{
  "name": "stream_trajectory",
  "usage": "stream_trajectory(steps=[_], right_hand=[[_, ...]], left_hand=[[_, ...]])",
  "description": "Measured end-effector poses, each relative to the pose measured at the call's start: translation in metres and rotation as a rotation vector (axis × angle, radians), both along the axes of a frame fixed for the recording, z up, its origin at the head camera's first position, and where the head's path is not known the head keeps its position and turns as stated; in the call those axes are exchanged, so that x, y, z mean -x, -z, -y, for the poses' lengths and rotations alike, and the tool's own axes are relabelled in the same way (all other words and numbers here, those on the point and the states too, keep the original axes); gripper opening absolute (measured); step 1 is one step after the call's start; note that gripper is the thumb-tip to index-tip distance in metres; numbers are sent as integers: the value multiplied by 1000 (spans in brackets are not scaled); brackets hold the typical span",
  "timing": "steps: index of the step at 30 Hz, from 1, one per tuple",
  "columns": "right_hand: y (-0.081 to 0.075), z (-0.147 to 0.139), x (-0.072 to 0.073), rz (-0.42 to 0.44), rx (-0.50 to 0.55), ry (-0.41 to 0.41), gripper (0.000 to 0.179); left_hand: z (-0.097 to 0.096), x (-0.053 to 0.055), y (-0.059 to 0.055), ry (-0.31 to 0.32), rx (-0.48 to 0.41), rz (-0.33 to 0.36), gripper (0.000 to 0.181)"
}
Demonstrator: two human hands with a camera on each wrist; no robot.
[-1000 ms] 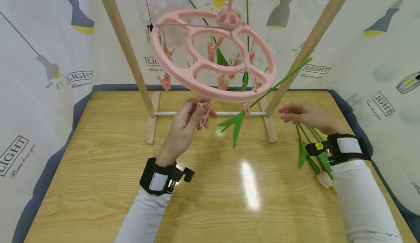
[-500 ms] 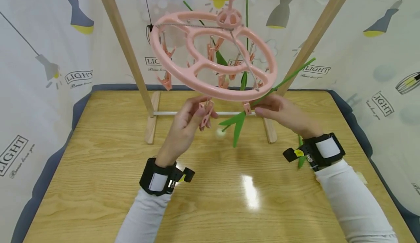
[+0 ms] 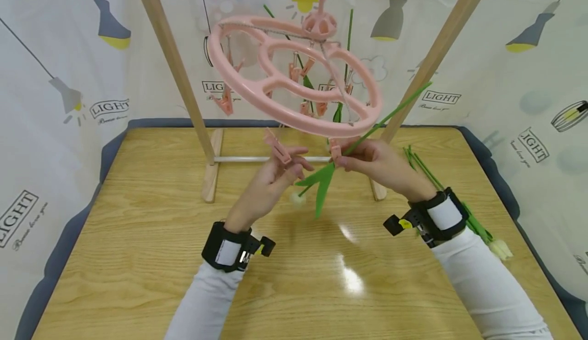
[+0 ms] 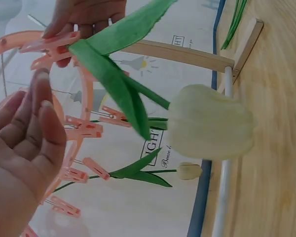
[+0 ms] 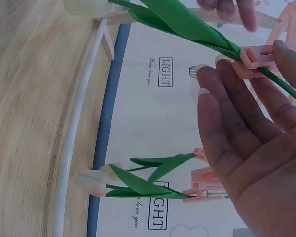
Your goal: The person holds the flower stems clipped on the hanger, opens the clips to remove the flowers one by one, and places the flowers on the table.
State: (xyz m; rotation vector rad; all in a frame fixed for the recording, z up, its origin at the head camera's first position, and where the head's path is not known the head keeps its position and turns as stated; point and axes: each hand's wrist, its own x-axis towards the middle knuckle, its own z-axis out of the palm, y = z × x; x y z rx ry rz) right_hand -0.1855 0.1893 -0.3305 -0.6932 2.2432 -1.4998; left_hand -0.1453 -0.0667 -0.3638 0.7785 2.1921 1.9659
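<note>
A pink round clip hanger point(image 3: 294, 120) hangs tilted in front of me, with small clothespins below its ring. My right hand point(image 3: 383, 164) pinches the clothespin point(image 5: 259, 59) at the front right between thumb and fingers. Its jaws are on the green stem of a white tulip point(image 4: 209, 123), whose bloom points down. My left hand point(image 3: 266, 184) is just left of that tulip, fingers extended and holding nothing in the left wrist view. Another pink clothespin point(image 3: 278, 150) hangs across its fingers in the head view; whether they touch it is unclear.
Other tulips point(image 4: 190, 171) hang head-down from clips toward the back. Several loose tulips point(image 3: 498, 248) lie on the table at the right, partly behind my right forearm. Wooden posts point(image 3: 176, 69) and a white crossbar point(image 3: 243, 159) form the stand around the hanger.
My right hand has come in from the right and now pinches the tulip's clothespin. My left hand has let go of its clothespin and opened. The hanger has tilted and shifted slightly left.
</note>
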Motion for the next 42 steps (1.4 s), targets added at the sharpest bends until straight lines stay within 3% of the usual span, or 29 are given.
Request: stream_trajectory(steps=[7,12,15,19,25,29,37,42], right_hand=[[6,11,-2,-31,-23,0,27],[8,16,-1,-63,-40,-12,24],[10,18,-2,-83,-57,0,22],[11,21,-4,-109,-48,-9,22],[5,20,-7,-137,-54,-2,29],[-2,13,-7,-147,-3,23,30],[-10,5,-9,-162,68,91,31],[-10,6,-9,-190,79,144,33]], left_hand=[[-8,1,11,-6,210,-49,46],[-15,2,15,10,281,-26,58],[-18,2,18,23,281,12,58],[-18,1,21,27,267,24,45],[-14,1,23,5,281,-53,24],[-11,3,22,-8,298,-89,17],[-6,4,20,4,300,-58,19],[-4,6,20,-7,289,-100,43]])
